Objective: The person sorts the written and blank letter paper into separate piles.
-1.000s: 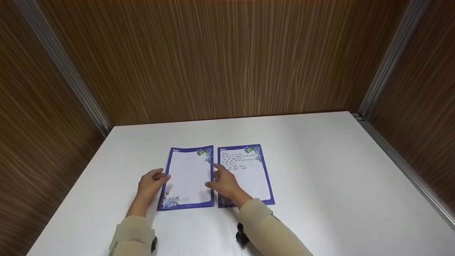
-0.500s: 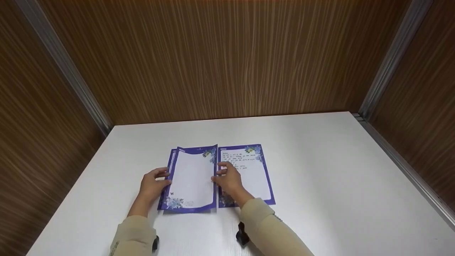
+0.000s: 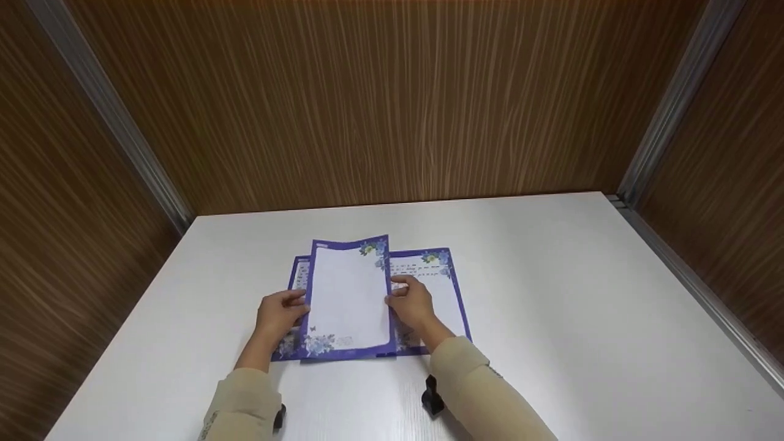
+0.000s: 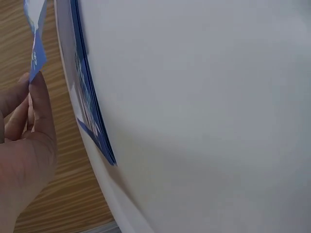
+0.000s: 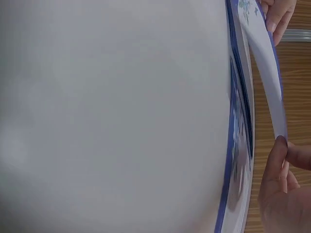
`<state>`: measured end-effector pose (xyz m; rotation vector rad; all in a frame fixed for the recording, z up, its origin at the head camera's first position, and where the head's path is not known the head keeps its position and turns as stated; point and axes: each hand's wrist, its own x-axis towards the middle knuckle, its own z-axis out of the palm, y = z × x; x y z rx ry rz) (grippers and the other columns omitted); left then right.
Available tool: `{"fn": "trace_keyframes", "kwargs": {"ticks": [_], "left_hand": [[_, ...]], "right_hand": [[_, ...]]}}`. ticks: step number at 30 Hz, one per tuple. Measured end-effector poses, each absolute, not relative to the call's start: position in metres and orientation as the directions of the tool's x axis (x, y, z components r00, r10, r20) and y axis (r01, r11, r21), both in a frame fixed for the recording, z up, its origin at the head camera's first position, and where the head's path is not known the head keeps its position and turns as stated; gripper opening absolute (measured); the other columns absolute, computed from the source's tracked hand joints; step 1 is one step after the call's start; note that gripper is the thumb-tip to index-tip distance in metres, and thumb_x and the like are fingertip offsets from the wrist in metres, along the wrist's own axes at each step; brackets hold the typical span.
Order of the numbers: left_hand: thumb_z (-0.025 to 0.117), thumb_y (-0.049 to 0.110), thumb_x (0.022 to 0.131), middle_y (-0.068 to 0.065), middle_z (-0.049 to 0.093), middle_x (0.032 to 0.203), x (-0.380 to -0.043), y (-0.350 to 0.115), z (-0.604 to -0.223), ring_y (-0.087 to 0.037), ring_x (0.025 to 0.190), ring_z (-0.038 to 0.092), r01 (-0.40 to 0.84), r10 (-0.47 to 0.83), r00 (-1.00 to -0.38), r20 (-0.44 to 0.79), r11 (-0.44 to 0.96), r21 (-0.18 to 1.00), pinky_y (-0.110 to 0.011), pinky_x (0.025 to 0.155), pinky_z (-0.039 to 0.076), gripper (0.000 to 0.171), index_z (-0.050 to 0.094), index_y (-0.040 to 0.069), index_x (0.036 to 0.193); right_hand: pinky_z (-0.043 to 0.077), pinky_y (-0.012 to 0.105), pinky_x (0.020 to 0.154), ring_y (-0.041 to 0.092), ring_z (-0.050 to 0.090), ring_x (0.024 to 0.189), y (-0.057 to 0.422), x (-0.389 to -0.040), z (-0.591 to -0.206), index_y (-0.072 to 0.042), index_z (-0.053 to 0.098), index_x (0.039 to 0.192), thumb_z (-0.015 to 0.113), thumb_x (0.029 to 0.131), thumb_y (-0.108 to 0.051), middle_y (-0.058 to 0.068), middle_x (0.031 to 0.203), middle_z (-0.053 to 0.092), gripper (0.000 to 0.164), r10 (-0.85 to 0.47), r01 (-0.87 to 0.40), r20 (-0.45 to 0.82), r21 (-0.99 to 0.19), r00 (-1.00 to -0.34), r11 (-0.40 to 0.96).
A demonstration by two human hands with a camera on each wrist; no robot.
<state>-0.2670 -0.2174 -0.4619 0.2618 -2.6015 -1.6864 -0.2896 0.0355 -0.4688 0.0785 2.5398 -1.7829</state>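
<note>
A sheet of paper (image 3: 349,294) with a purple border, blue flowers in two corners and a blank middle is raised off the table. My left hand (image 3: 278,318) pinches its left edge between thumb and fingers; my right hand (image 3: 413,303) pinches the right edge. Both wrist views show the sheet bowed slightly, held above the tabletop. Beneath it, partly covered, lie a left sheet with writing (image 3: 300,269) and a right handwritten sheet (image 3: 438,300) of the same design. The left wrist view shows a thin stack of sheets (image 4: 92,97) on the table.
The white table (image 3: 551,294) extends widely to the right. A brown wood-grain panel (image 3: 392,104) stands behind it, with side panels and metal corner posts (image 3: 680,104) at left and right. Black straps (image 3: 432,398) show by the beige sleeves (image 3: 490,392).
The blank sheet has come up off the left pile and moved right and away, uncovering writing beneath. Both hands have travelled right with it, and it now overlaps the right sheet in view.
</note>
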Motion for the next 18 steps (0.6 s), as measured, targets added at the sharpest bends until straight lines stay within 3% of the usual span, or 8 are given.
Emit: {"fn": "trace_keyframes", "kwargs": {"ticks": [12, 18], "left_hand": [[0.065, -0.003, 0.087, -0.016, 0.063, 0.108, -0.273, -0.182, -0.461, -0.025, 0.092, 0.064, -0.107, -0.158, -0.986, -0.052, 0.362, 0.926, -0.029, 0.075, 0.056, 0.037, 0.060, -0.003, 0.123], [0.065, -0.005, 0.085, -0.017, 0.064, 0.105, -0.277, -0.163, -0.462, -0.025, 0.091, 0.064, -0.079, -0.157, -0.987, -0.026, 0.342, 0.936, -0.028, 0.073, 0.057, 0.035, 0.061, -0.005, 0.120]], "right_hand": [[0.050, 0.026, 0.053, 0.018, 0.061, 0.073, 0.076, -0.295, -0.467, -0.004, 0.056, 0.126, 0.067, 0.085, -0.001, 0.010, 0.096, 0.064, 0.042, 0.034, 0.102, -0.097, -0.948, -0.995, 0.301], [0.050, 0.026, 0.053, 0.017, 0.060, 0.070, 0.094, -0.296, -0.465, -0.003, 0.056, 0.126, 0.067, 0.085, 0.000, 0.011, 0.095, 0.064, 0.042, 0.036, 0.109, -0.103, -0.951, -0.994, 0.291]]}}
